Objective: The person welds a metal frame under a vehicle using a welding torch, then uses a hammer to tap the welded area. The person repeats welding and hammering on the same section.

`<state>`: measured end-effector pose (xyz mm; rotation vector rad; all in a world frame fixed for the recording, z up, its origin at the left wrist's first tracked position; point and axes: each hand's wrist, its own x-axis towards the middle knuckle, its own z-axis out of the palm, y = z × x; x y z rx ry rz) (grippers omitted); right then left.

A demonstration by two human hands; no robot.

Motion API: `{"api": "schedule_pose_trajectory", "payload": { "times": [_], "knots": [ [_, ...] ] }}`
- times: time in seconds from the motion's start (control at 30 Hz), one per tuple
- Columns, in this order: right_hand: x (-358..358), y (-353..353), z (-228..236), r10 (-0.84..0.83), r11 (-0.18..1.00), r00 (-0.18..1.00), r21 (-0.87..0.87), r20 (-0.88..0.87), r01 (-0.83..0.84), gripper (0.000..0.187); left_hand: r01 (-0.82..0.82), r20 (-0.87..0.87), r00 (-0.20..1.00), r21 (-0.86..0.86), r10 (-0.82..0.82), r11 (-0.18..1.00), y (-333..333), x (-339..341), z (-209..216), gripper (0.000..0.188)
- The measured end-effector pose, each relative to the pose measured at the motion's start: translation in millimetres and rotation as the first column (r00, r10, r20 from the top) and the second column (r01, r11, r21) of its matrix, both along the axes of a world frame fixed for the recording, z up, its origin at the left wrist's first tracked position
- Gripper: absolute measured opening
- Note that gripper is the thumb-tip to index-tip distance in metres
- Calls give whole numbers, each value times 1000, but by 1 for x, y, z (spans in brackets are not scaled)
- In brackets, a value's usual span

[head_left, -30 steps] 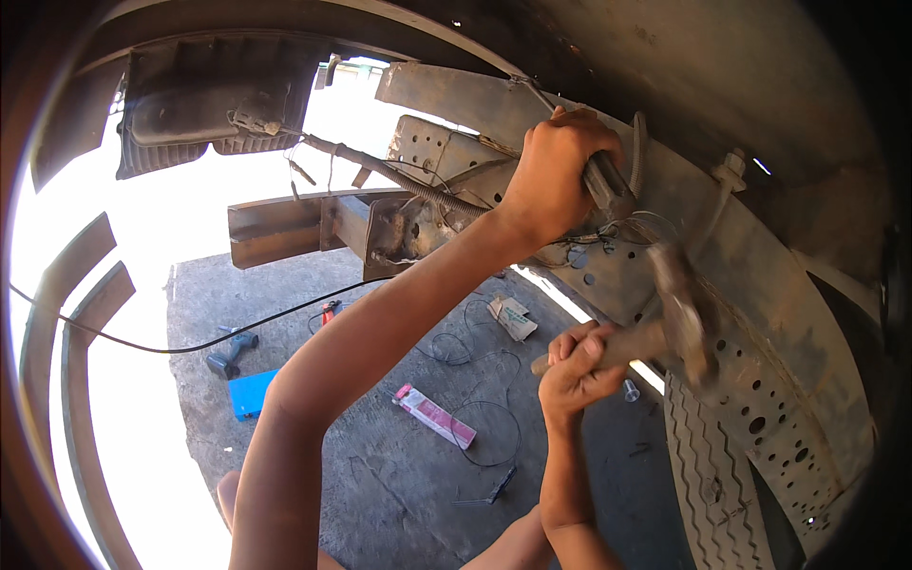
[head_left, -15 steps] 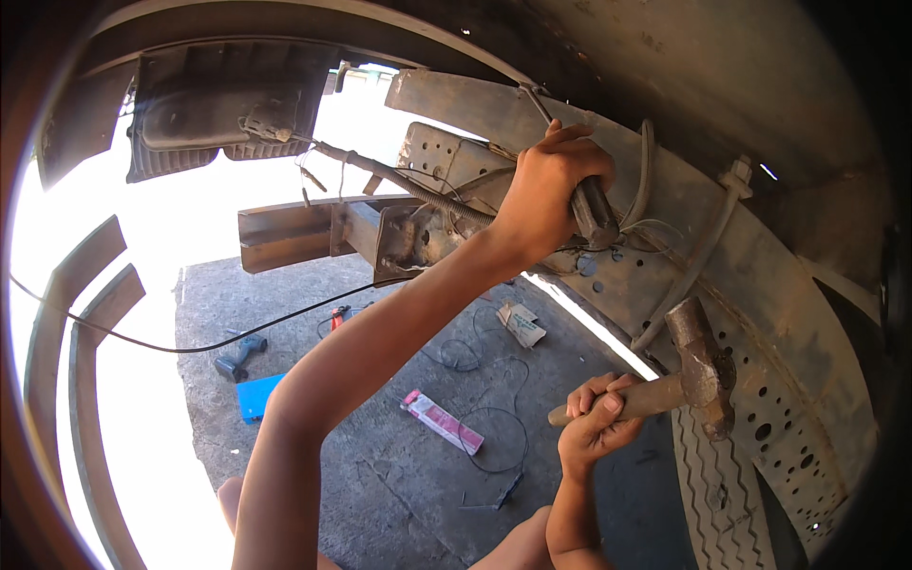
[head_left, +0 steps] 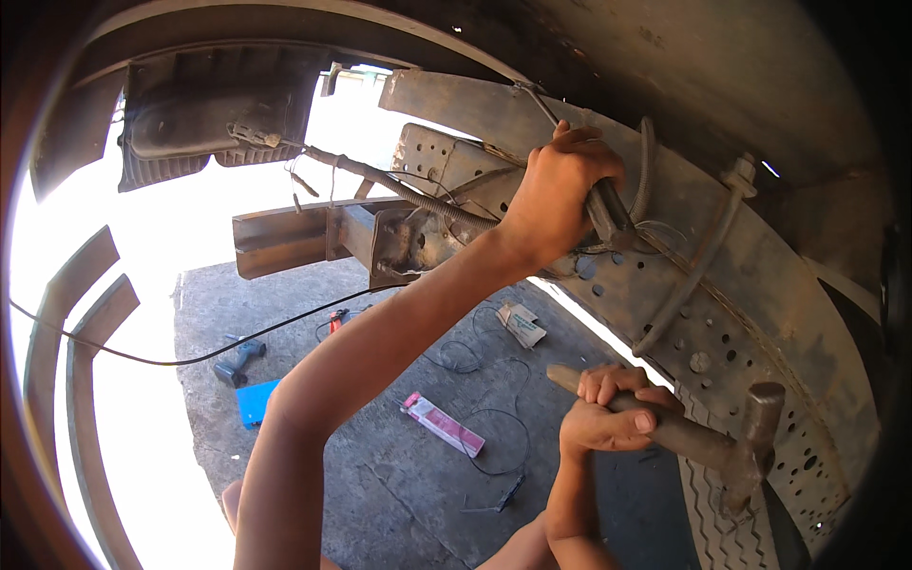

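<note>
My left hand [head_left: 560, 195] is raised near the middle, closed around the thick dark handle of a screwdriver [head_left: 611, 217]. Its thin metal shaft runs up and left to the edge where the overhead panel [head_left: 655, 57] meets the curved steel chassis beam [head_left: 703, 228]. Lower right, my right hand [head_left: 613, 413] grips the wooden handle of a hammer [head_left: 753, 446]. The rusty hammer head is in front of the tyre [head_left: 727, 527] and the perforated beam, well below the screwdriver's butt end.
A ribbed corrugated cable [head_left: 380, 179] crosses to a dark lamp housing [head_left: 223, 104]. A bracket [head_left: 304, 237] juts left. On the concrete floor lie a cordless drill [head_left: 239, 361], a blue box [head_left: 256, 402], a pink-and-white packet [head_left: 443, 424], a small carton [head_left: 521, 325] and loose wire.
My right hand has swung the hammer down and to the right, away from the screwdriver. My left hand stays on the screwdriver, with a slight shift of the view.
</note>
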<state>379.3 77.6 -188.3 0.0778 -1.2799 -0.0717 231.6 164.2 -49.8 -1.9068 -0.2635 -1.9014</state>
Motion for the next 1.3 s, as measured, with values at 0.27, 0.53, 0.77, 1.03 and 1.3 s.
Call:
{"api": "schedule_pose_trajectory", "payload": {
  "times": [0.27, 0.53, 0.77, 1.03, 1.3],
  "knots": [
    [-4, 8, -50, 10, 890, 989, -451, 146, 58, 32, -30, 61, 997, -325, 52, 945, 13, -54, -32, 25],
    [20, 1, -44, -129, 929, 966, -314, 222, 196, 32, 54, 14, 998, -15, -54, 998, 15, -15, -18, 24],
    [26, -6, -41, -171, 927, 961, -296, 217, 232, 36, 82, 23, 996, -9, -81, 997, 2, -5, -8, 22],
    [25, -10, -32, -194, 921, 958, -298, 211, 252, 38, 89, 141, 986, 11, -89, 996, 7, 8, -10, 19],
    [28, -10, -31, -240, 917, 930, -250, 279, 312, 39, 166, 270, 945, 87, -184, 982, 16, 32, -20, 28]
  ]
}}
